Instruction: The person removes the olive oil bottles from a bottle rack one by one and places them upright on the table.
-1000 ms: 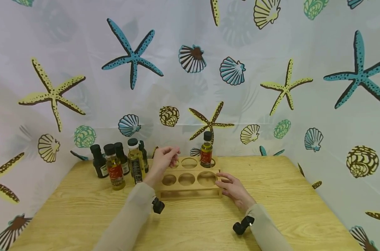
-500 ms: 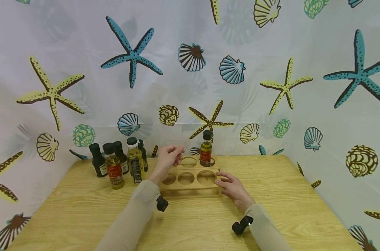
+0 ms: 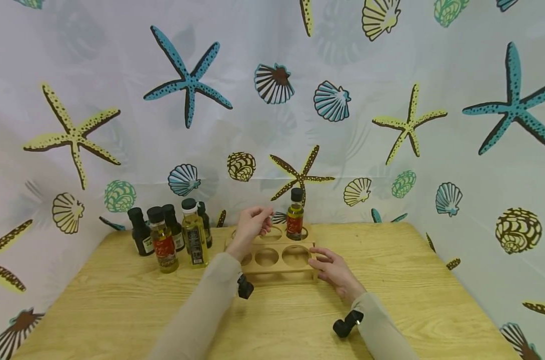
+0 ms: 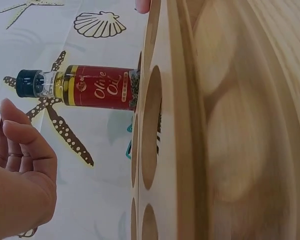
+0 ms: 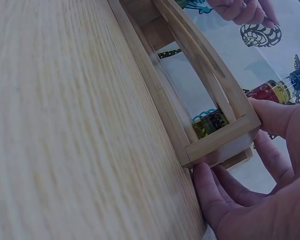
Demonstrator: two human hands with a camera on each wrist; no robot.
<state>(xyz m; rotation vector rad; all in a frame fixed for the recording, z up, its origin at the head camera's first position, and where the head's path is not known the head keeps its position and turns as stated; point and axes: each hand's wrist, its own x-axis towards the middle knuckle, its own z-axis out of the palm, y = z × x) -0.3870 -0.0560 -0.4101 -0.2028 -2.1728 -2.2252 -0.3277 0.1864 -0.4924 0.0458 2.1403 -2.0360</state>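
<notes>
A two-tier wooden bottle rack (image 3: 281, 270) with round holes stands on the table. In its rear right hole an olive oil bottle (image 3: 295, 220) stands upright, red-labelled and black-capped. My left hand (image 3: 251, 227) hovers above the rack, left of that bottle. In the left wrist view its fingers (image 4: 27, 132) are loosely curled, hold nothing and stay apart from the bottle (image 4: 100, 87). With my right hand (image 3: 337, 275) I hold the rack's right end. The right wrist view shows its thumb and fingers on the upper and lower corners of the wooden end (image 5: 225, 137).
On the table's left stand a second red-labelled oil bottle (image 3: 164, 245), a clear bottle of yellow oil (image 3: 194, 240) and several dark bottles (image 3: 142, 235). A patterned curtain (image 3: 272, 130) rises behind the table. The wooden tabletop (image 3: 272, 320) extends in front of the rack.
My left hand has moved right over the rack, nearer to the olive oil bottle. My right hand and the bottles have stayed in place.
</notes>
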